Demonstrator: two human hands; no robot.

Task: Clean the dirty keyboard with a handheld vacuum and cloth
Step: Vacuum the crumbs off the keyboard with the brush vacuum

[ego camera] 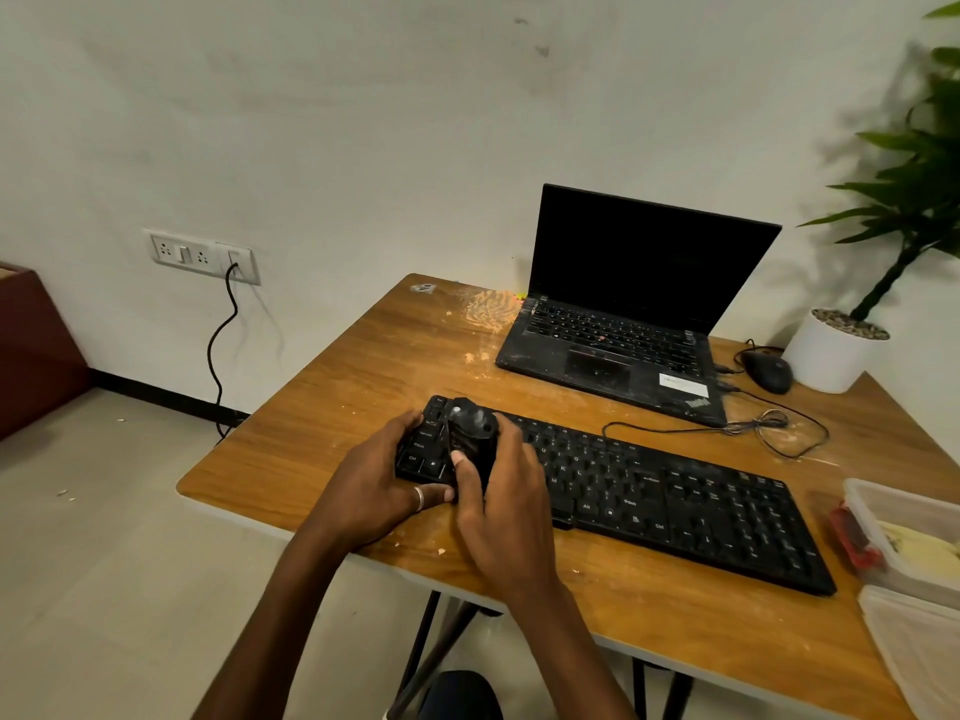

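Observation:
A black, dusty keyboard [665, 504] lies across the wooden table [332, 407]. Over its left end stands a small black handheld vacuum [470, 433], nozzle down on the keys. My right hand [501, 504] wraps around the vacuum's body, thumb along its front. My left hand [376, 483], a ring on one finger, holds the keyboard's left edge, fingers over the corner keys. No cloth can be made out with certainty.
An open black laptop [623, 324] sits behind the keyboard, with a mouse [768, 371] and loose cable [769, 426] to its right. A white plant pot [831, 356] stands at the back right. Plastic containers [904, 543] sit at the right edge. Crumbs dot the table.

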